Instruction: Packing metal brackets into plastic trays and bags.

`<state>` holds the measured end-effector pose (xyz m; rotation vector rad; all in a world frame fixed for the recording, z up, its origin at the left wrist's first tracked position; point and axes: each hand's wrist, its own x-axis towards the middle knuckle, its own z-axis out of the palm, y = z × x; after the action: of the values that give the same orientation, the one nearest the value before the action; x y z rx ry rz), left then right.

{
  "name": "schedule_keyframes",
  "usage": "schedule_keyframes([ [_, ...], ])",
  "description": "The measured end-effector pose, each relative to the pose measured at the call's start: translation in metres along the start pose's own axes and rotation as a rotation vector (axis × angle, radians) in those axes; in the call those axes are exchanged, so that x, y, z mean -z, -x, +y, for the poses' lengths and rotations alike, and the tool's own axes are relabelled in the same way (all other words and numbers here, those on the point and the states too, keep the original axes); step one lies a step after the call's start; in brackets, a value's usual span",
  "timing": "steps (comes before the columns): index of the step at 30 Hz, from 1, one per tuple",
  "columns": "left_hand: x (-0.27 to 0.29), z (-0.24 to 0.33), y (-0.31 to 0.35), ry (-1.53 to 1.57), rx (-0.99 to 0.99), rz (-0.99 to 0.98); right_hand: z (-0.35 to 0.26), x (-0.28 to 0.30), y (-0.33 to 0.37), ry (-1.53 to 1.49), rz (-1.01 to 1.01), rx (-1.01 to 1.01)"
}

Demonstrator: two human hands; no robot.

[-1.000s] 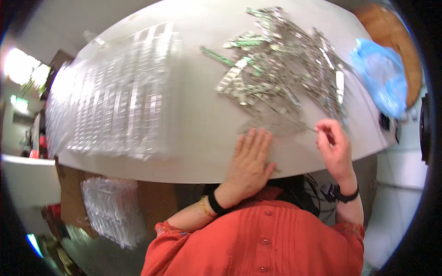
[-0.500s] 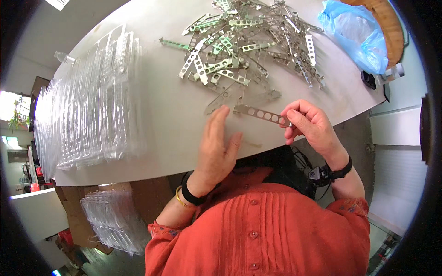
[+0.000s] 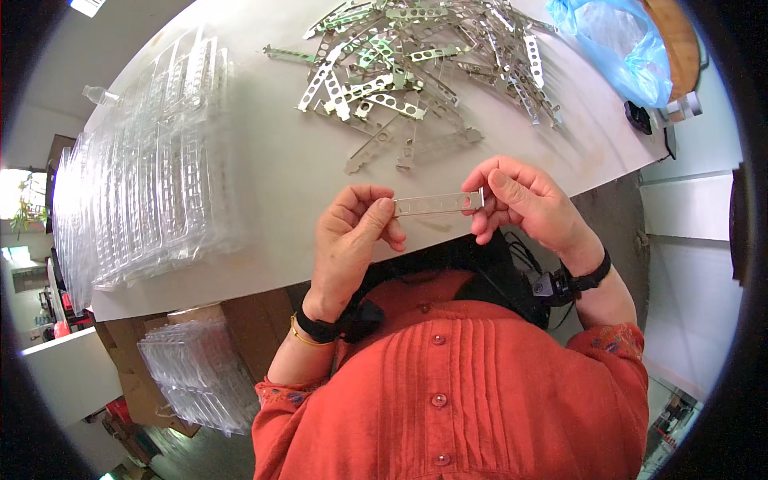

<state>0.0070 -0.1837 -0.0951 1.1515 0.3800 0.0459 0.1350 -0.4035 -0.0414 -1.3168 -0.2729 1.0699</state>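
A flat metal bracket (image 3: 432, 205) with a row of round holes is stretched level between my hands, above the near edge of the table. Its left end is pinched between the thumb and fingers of my left hand (image 3: 356, 224). My right hand (image 3: 532, 206) grips the other end, where a short bent tab shows by the thumb. Beyond my hands lies a loose pile of similar metal brackets (image 3: 392, 105), overlapping at many angles. A few of them lie apart at the pile's near side.
Clear plastic trays (image 3: 152, 176) stand stacked on the table's left side. More clear trays (image 3: 196, 376) sit below the table edge by a cardboard box (image 3: 256, 328). A blue plastic bag (image 3: 640, 68) rests at the far right, beside a small black object (image 3: 638, 118).
My left hand has closed from an open pose onto the bracket's left end. The bracket has turned from slanting to nearly level, and its holes look paler.
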Motion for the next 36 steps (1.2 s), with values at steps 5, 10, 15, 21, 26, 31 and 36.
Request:
schedule_keyframes([
  [5,0.004,-0.004,-0.006,0.088,0.063,-0.005,0.006,0.0,-0.002,0.111,-0.031,0.167],
  [10,0.003,-0.008,-0.008,0.111,0.092,-0.005,0.013,0.006,-0.007,0.157,0.048,0.125],
  [15,0.01,-0.013,-0.01,0.135,0.082,-0.029,0.012,0.009,-0.01,0.197,0.105,0.105],
  [21,0.014,-0.016,-0.01,0.207,0.033,-0.058,0.01,0.01,-0.013,0.234,0.116,0.122],
  [26,0.017,-0.015,-0.011,0.21,0.022,-0.079,0.011,0.01,-0.015,0.227,0.118,0.126],
  [31,0.02,-0.015,-0.014,0.198,0.04,-0.083,0.01,0.01,-0.017,0.21,0.137,0.115],
  [36,0.016,-0.017,-0.013,0.322,0.019,-0.075,0.011,0.011,-0.02,0.222,0.125,0.119],
])
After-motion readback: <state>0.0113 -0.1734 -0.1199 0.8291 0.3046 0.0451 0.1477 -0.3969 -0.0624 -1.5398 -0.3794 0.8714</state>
